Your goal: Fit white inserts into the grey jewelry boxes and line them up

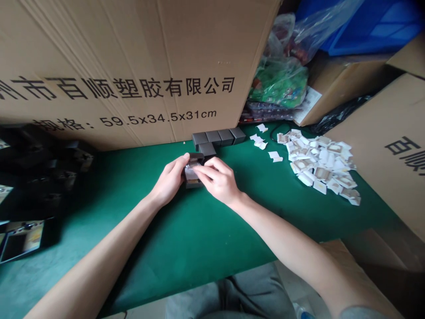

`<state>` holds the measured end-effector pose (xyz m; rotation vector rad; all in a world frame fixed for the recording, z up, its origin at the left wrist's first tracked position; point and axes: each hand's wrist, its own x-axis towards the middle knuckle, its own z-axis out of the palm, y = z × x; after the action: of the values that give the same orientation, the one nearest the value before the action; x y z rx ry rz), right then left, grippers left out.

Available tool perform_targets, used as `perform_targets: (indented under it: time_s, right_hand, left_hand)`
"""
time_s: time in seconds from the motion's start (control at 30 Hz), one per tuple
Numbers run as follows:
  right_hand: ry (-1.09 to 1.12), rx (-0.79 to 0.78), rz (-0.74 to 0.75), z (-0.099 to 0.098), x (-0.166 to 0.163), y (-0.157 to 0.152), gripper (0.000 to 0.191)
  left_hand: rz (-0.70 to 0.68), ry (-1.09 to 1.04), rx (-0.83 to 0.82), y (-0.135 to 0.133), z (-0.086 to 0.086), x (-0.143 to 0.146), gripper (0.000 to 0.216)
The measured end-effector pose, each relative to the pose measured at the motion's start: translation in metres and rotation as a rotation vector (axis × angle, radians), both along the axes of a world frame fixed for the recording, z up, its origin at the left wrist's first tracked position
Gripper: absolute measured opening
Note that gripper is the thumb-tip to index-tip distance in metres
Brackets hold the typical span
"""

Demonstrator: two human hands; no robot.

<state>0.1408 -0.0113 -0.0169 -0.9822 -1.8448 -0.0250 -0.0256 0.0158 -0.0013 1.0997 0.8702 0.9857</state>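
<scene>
A small dark grey box point(193, 185) with its lid raised is held above the green table by my left hand point(168, 179), fingers wrapped round its left side. Inside the box shows a white paper piece point(191, 173). My right hand point(219, 180) is closed, its fingertips pinched at that paper inside the box; the exact grip is partly hidden. Just beyond my hands, several shut dark grey boxes point(212, 138) stand in a row, with one more box point(207, 149) in front of them.
A heap of folded white paper pieces point(323, 166) lies at the right, with a few loose ones point(259, 141) beside it. Dark open boxes point(23, 239) are stacked at the left. A large carton point(133, 53) walls the back; bagged goods point(280, 82) stand behind right.
</scene>
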Motion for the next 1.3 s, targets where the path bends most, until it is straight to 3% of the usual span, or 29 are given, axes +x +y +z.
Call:
perform_targets:
  time_s: [0.63, 0.9, 1.17, 1.3]
  right_hand:
    - [0.234, -0.185, 0.111, 0.0084, -0.001, -0.0041, 0.017]
    - [0.312, -0.306, 0.078, 0.006, -0.0001, -0.0021, 0.012]
    - [0.352, -0.421, 0.098, 0.0076, 0.0017, 0.0016, 0.037]
    - [0.316, -0.431, 0.102, 0.0063, 0.0026, 0.0034, 0.04]
  left_hand:
    - [-0.053, 0.045, 0.049, -0.0029, 0.0076, -0.0035, 0.028]
    - [-0.039, 0.097, 0.052, -0.0022, 0.0063, -0.0028, 0.028]
    - [-0.016, 0.048, 0.005, -0.002, 0.0061, -0.0013, 0.032]
    - [-0.015, 0.069, 0.01, -0.0018, 0.0056, -0.0015, 0.033]
